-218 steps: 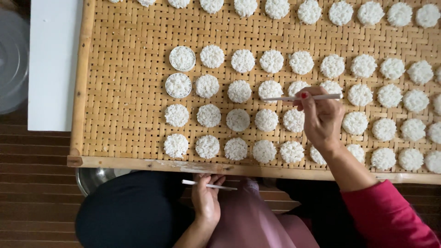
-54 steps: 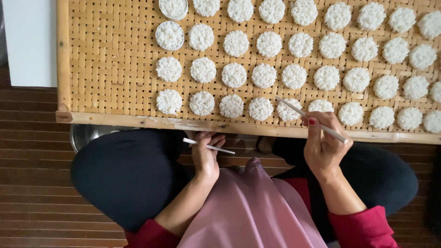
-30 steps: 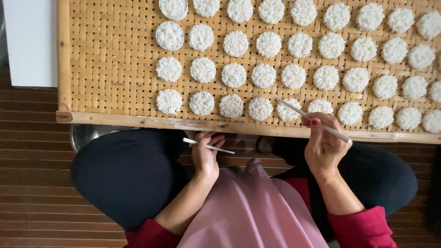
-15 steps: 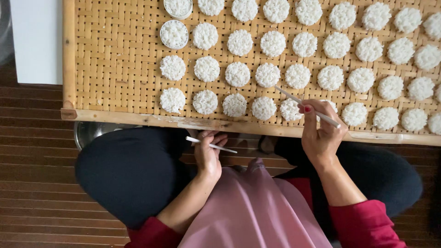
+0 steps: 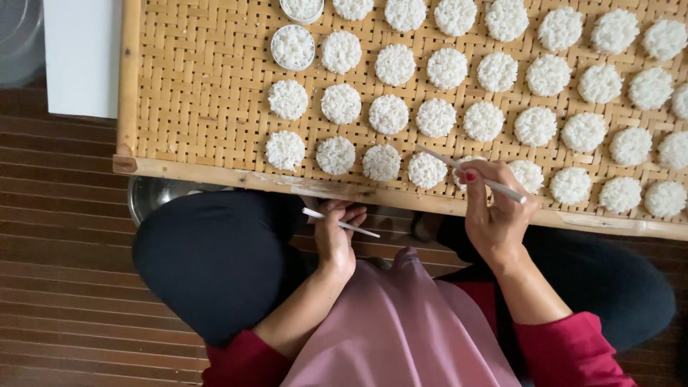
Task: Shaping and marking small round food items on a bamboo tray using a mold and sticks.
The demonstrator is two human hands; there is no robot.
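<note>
My right hand [image 5: 494, 215] grips a thin white stick [image 5: 437, 155] over the near edge of a woven bamboo tray [image 5: 201, 122]; the stick's tip lies beside a round white rice cake [image 5: 427, 170] in the front row. My left hand [image 5: 337, 233] rests below the tray's edge, above my lap, pinching a second white stick [image 5: 358, 228]. Several rows of round white rice cakes [image 5: 388, 115] cover the tray. Two cakes at the far left top sit inside round white ring moulds [image 5: 292, 47].
A metal bowl [image 5: 154, 195] peeks out under the tray beside my left knee. A white board [image 5: 82, 57] lies left of the tray on the dark wooden floor [image 5: 57, 251]. My black-trousered knees and pink apron [image 5: 401, 322] fill the foreground.
The view has shifted slightly, so the tray sits further right and lower. My right hand has moved a little leftwards along the front row with its stick. My left hand stays in place.
</note>
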